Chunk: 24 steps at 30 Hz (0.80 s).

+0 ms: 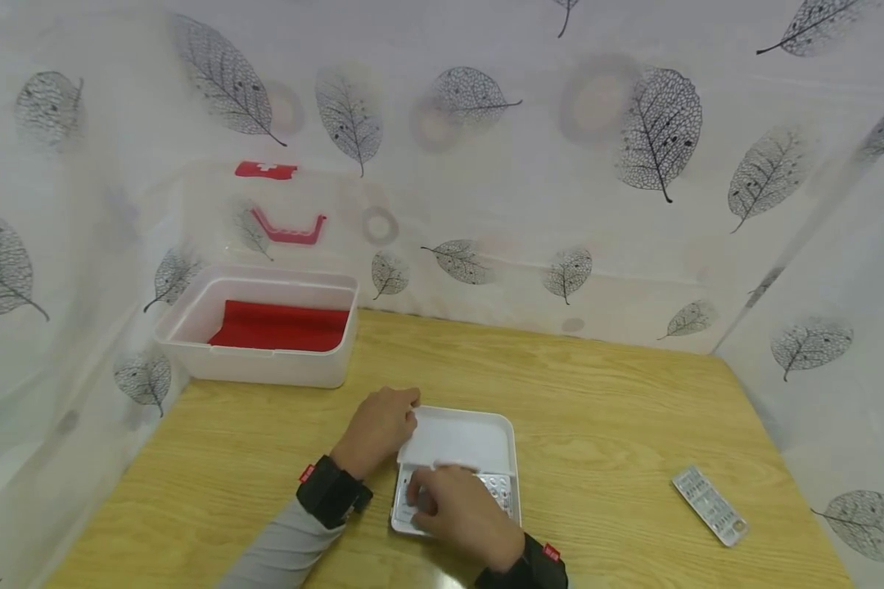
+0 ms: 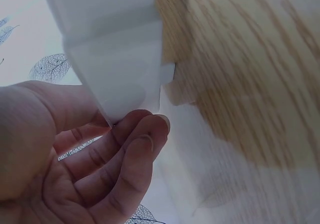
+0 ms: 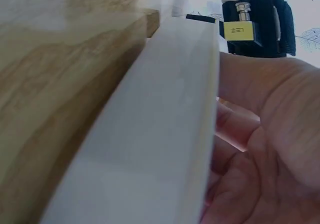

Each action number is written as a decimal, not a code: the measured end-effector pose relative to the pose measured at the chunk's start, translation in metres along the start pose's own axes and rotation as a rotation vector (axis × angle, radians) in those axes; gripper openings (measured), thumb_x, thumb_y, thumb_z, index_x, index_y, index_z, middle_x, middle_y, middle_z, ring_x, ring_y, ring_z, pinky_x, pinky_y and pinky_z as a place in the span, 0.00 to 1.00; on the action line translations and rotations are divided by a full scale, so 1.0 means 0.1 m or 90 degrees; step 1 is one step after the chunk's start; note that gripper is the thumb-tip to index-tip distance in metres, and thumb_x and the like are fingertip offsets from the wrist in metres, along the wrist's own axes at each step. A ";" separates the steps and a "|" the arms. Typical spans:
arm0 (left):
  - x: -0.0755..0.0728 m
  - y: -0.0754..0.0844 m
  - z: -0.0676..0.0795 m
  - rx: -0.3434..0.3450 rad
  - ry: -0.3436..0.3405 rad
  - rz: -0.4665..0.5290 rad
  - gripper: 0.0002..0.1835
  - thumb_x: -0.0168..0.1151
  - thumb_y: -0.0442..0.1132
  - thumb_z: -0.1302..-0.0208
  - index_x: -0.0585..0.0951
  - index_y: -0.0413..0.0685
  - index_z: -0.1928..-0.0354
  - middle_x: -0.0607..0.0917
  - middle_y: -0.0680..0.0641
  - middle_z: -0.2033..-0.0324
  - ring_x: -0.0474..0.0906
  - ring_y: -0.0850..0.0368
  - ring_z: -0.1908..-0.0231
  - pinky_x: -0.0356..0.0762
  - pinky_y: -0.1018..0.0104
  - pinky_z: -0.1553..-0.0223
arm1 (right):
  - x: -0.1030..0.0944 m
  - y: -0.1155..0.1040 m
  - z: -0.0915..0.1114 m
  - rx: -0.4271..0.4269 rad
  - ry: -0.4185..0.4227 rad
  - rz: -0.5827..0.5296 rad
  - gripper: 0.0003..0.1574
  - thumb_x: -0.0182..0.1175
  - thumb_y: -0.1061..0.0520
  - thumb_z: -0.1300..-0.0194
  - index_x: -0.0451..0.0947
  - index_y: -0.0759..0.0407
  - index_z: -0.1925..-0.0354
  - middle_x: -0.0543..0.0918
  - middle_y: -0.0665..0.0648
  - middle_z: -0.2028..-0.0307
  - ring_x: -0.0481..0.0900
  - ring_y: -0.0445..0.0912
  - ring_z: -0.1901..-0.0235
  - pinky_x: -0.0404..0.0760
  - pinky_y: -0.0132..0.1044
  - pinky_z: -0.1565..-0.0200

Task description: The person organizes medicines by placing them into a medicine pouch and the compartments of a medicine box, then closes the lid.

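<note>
A white plastic case point(image 1: 460, 442) lies on the table, its white lid panel toward the back and an open section at the front. In that section is a silvery sheet with rows of round bumps, like a pill blister pack point(image 1: 498, 488). My left hand point(image 1: 378, 429) holds the case's far left corner, thumb on one side and bent fingers on the other in the left wrist view. My right hand point(image 1: 457, 503) is over the front section with curled fingers. In the right wrist view the case's white side wall point(image 3: 145, 114) hides its fingertips.
A silvery blister pack point(image 1: 710, 505) lies at the table's right. At the back left stands a translucent white bin point(image 1: 265, 365), with red cloth point(image 1: 283, 325) inside and a raised clear lid with a red handle point(image 1: 290, 236). Leaf-patterned curtains point(image 1: 516, 180) border the wooden table point(image 1: 597, 409).
</note>
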State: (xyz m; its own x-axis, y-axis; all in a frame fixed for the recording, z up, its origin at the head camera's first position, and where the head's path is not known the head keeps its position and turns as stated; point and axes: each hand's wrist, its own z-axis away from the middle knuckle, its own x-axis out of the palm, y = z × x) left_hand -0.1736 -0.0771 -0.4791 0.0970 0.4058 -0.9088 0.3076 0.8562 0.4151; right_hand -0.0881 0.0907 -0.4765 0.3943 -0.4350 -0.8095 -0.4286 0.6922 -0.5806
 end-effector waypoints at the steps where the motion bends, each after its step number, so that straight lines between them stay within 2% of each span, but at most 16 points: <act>1: 0.01 0.00 0.00 0.002 0.003 -0.005 0.07 0.63 0.32 0.37 0.84 0.48 0.59 0.80 0.53 0.76 0.71 0.58 0.76 0.70 0.65 0.73 | 0.00 0.00 0.00 -0.014 0.005 0.015 0.09 0.72 0.57 0.44 0.80 0.46 0.69 0.71 0.36 0.80 0.68 0.31 0.76 0.69 0.27 0.70; 4: 0.02 0.00 -0.01 0.004 0.011 -0.021 0.07 0.64 0.32 0.37 0.84 0.48 0.58 0.81 0.53 0.75 0.70 0.59 0.76 0.71 0.64 0.73 | -0.04 -0.01 0.03 -0.074 0.015 0.053 0.09 0.70 0.55 0.40 0.80 0.44 0.73 0.70 0.35 0.80 0.67 0.30 0.77 0.77 0.31 0.58; 7: 0.03 0.00 0.00 0.009 0.020 -0.030 0.06 0.64 0.32 0.37 0.84 0.48 0.59 0.82 0.52 0.75 0.71 0.59 0.76 0.72 0.63 0.73 | -0.15 0.00 0.11 -0.128 0.022 0.060 0.09 0.68 0.54 0.36 0.80 0.45 0.73 0.72 0.34 0.78 0.68 0.29 0.76 0.78 0.30 0.55; 8: 0.03 0.00 0.00 0.012 0.023 -0.033 0.06 0.64 0.32 0.37 0.84 0.48 0.59 0.83 0.51 0.74 0.71 0.59 0.76 0.73 0.62 0.73 | -0.19 0.01 0.15 -0.132 0.021 0.050 0.08 0.67 0.54 0.35 0.80 0.44 0.71 0.73 0.34 0.76 0.69 0.29 0.75 0.78 0.30 0.56; 10: 0.03 0.00 0.01 0.014 0.029 -0.035 0.06 0.65 0.32 0.38 0.84 0.48 0.60 0.84 0.50 0.74 0.72 0.59 0.77 0.74 0.61 0.73 | -0.30 0.06 0.24 -0.131 0.023 0.019 0.05 0.66 0.54 0.33 0.81 0.45 0.67 0.75 0.35 0.74 0.71 0.29 0.73 0.76 0.26 0.64; 12: 0.03 0.00 0.01 0.013 0.032 -0.037 0.06 0.65 0.32 0.37 0.84 0.48 0.60 0.85 0.50 0.73 0.72 0.59 0.76 0.74 0.61 0.73 | -0.41 0.14 0.35 -0.112 0.031 -0.014 0.03 0.65 0.54 0.31 0.82 0.45 0.65 0.76 0.35 0.72 0.72 0.29 0.72 0.74 0.25 0.68; 15: 0.04 0.00 0.00 0.013 0.033 -0.037 0.06 0.65 0.33 0.37 0.84 0.49 0.59 0.84 0.50 0.74 0.72 0.59 0.77 0.74 0.62 0.74 | -0.61 0.30 0.54 -0.073 0.057 -0.046 0.02 0.64 0.54 0.30 0.83 0.48 0.62 0.79 0.37 0.70 0.75 0.29 0.70 0.78 0.27 0.67; 17: 0.05 -0.01 0.00 0.013 0.032 -0.038 0.06 0.65 0.33 0.37 0.84 0.49 0.58 0.84 0.51 0.74 0.72 0.60 0.77 0.73 0.63 0.74 | -0.74 0.42 0.69 -0.034 0.092 -0.039 0.02 0.64 0.54 0.30 0.83 0.50 0.61 0.81 0.38 0.69 0.76 0.30 0.69 0.79 0.30 0.66; 21: 0.06 -0.01 0.00 0.011 0.026 -0.037 0.06 0.65 0.33 0.36 0.84 0.49 0.58 0.84 0.51 0.74 0.71 0.60 0.77 0.73 0.63 0.74 | -0.99 0.72 0.98 0.107 0.153 0.028 0.04 0.66 0.55 0.32 0.84 0.51 0.59 0.82 0.41 0.70 0.77 0.31 0.69 0.79 0.31 0.67; 24: 0.05 0.00 0.00 0.009 0.023 -0.032 0.06 0.65 0.33 0.36 0.84 0.48 0.58 0.84 0.50 0.74 0.72 0.60 0.77 0.73 0.63 0.74 | -1.17 1.00 1.23 0.222 0.160 0.072 0.09 0.66 0.55 0.32 0.83 0.54 0.54 0.82 0.44 0.67 0.78 0.36 0.68 0.79 0.33 0.67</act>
State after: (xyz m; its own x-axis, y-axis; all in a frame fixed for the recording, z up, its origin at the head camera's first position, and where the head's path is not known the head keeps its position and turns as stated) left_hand -0.1728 -0.0754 -0.4840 0.0472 0.3738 -0.9263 0.3241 0.8714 0.3681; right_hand -0.0766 0.2817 -0.4293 0.1321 -0.4414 -0.8875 -0.1412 0.8778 -0.4577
